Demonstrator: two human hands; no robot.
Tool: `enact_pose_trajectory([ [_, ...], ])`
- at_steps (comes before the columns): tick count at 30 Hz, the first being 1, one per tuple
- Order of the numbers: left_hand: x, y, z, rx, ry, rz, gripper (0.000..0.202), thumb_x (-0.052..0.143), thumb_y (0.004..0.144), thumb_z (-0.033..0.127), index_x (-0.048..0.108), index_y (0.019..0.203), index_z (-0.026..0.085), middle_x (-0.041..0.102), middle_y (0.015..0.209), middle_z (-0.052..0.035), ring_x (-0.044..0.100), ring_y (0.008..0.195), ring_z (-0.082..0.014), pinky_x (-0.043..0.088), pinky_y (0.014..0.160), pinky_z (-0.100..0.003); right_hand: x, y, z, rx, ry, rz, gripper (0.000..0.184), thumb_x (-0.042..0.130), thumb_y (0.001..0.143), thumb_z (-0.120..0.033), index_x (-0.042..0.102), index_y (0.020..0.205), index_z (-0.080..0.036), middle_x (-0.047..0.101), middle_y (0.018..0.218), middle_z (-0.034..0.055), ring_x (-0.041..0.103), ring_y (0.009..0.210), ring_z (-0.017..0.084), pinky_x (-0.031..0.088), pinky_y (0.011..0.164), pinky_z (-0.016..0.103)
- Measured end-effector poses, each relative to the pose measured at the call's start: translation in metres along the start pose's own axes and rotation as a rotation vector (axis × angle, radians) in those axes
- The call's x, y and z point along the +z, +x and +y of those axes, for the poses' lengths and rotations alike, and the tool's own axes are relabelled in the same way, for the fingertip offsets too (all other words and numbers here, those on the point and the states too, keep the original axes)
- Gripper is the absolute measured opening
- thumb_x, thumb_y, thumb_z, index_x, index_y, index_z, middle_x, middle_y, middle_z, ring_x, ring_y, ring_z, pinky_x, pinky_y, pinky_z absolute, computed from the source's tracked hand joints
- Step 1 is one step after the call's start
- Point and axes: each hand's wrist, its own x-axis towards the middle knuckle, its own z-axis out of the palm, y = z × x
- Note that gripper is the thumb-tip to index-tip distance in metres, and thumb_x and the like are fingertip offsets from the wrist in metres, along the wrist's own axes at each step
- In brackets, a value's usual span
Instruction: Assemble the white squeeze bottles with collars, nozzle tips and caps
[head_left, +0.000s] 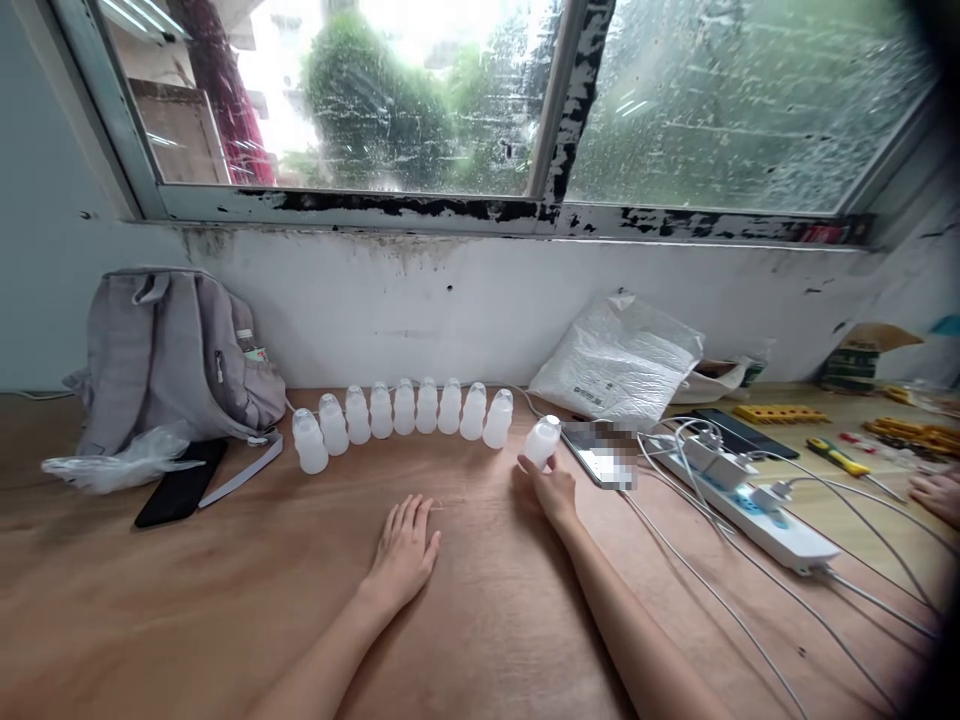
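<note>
Right hand: I saw the right hand (553,488) closed around one small white bottle (541,441), fingers about its lower half. The bottle was tilted, and I could not tell whether it touched the table (480,620).
Left hand: the left hand (405,548) lay open and flat on the wood, palm down, holding nothing.
Held bottle's place: just right of the row's right end, with a phone (600,455) beside it on the other side.
Row of bottles (403,408): I counted nine, upright in a shallow arc, side by side, beyond both hands.
Bottles in all: ten.
Left of the row: one grey backpack (172,350) and one black phone (180,482).
Right of the phone: one white power strip (750,505) with cables.
Far right edge: one hand of another person (937,492).
</note>
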Motion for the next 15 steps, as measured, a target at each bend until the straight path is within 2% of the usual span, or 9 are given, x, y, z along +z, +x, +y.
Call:
enact_pose_trajectory([
  [8,-0.005,0.001,0.004,-0.006,0.01,-0.03,0.043,0.033,0.085,0.032,0.039,0.124,0.015,0.042,0.129,-0.011,0.034,0.121,-0.0236,0.025,0.102,-0.041,0.014,0.038,0.007,-0.121,-0.044,-0.051,0.053,0.052,0.064,-0.049,0.05,0.105,-0.015,0.061,0.096,0.0125,0.057,0.082,0.024,0.04,0.069,0.032],
  [15,-0.004,0.001,0.004,-0.016,-0.02,-0.024,0.044,0.032,0.084,0.035,0.041,0.123,0.017,0.044,0.128,-0.0112,0.034,0.121,-0.0244,0.024,0.102,-0.043,0.018,0.042,0.014,-0.145,-0.102,-0.116,0.044,0.048,0.067,-0.052,0.053,0.093,-0.016,0.062,0.081,0.0078,0.057,0.072,0.022,0.04,0.063,0.029],
])
